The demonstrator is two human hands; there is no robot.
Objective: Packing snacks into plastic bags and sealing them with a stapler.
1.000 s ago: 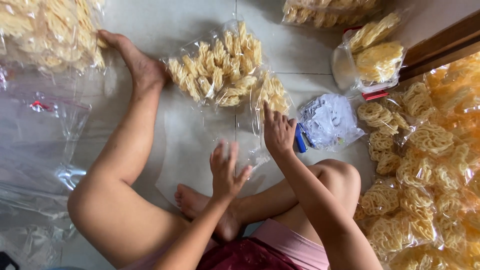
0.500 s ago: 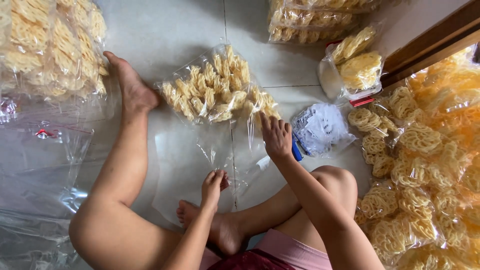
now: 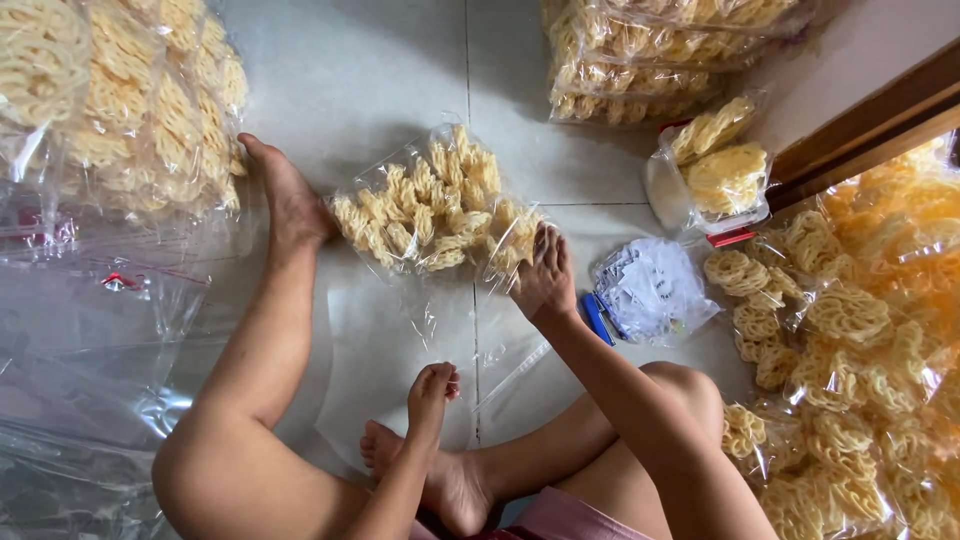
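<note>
Just ahead of the right hand [image 3: 545, 275], head view: clear plastic bag of yellow lattice crackers [image 3: 430, 210] lies on the tiled floor [image 3: 380, 80], filled end away from the person, open empty end stretched back toward the lap. Right hand is palm down, fingers together and curled over the bag's near right corner, fingertips pressing on the crackers through the film; it presses rather than clamps. Left hand [image 3: 432, 390] sits nearer the body, fingers closed in a loose fist, pinching the bag's empty open end just above the person's bent foot [image 3: 440, 480]. Right of the right hand, touching distance: blue stapler [image 3: 598, 318], and just beyond it a small clear bag of white paper slips [image 3: 652, 290]. Further right: heap of loose and bagged crackers [image 3: 840, 330]. Ahead-right of the right hand: clear container with a red edge [image 3: 715, 185] holding crackers. Left of the bag, the person's other foot [image 3: 290, 200] touches its left edge. Far left of the left hand: empty clear bags [image 3: 90, 330], stacked, with more filled cracker bags [image 3: 120, 100] beyond them.
</note>
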